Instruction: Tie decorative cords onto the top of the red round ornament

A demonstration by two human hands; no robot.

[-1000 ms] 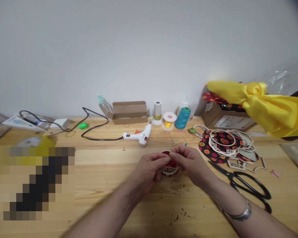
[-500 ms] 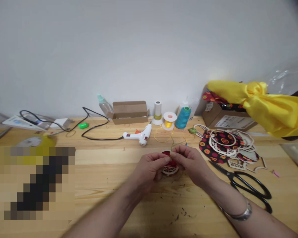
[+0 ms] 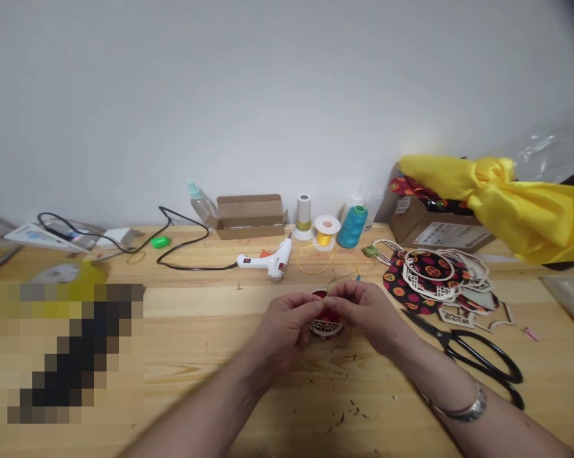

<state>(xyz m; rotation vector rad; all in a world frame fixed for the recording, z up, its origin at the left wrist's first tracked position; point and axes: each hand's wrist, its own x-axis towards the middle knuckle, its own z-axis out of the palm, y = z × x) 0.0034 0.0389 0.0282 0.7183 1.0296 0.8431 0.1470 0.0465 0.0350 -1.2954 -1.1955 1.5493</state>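
Observation:
Both my hands meet over the middle of the wooden table point(image 3: 182, 331). My left hand point(image 3: 287, 324) and my right hand point(image 3: 366, 315) are closed in pinches on a small round ornament point(image 3: 326, 324) with red patterned cloth and a pale wooden fretwork rim. A thin yellow-green cord point(image 3: 335, 278) rises from the ornament between my fingertips. A silver bracelet point(image 3: 463, 410) sits on my right wrist. The fingers hide most of the ornament's top.
Black scissors point(image 3: 478, 362) lie right of my right hand. A pile of fretwork rings and patterned discs point(image 3: 434, 277) sits behind them. A white glue gun point(image 3: 268, 261), thread spools point(image 3: 351, 227), cardboard boxes point(image 3: 249, 216) and yellow cloth point(image 3: 516, 203) line the back. Thread scraps litter the near table.
My fingertips have drawn slightly closer together over the ornament. Nothing else has moved.

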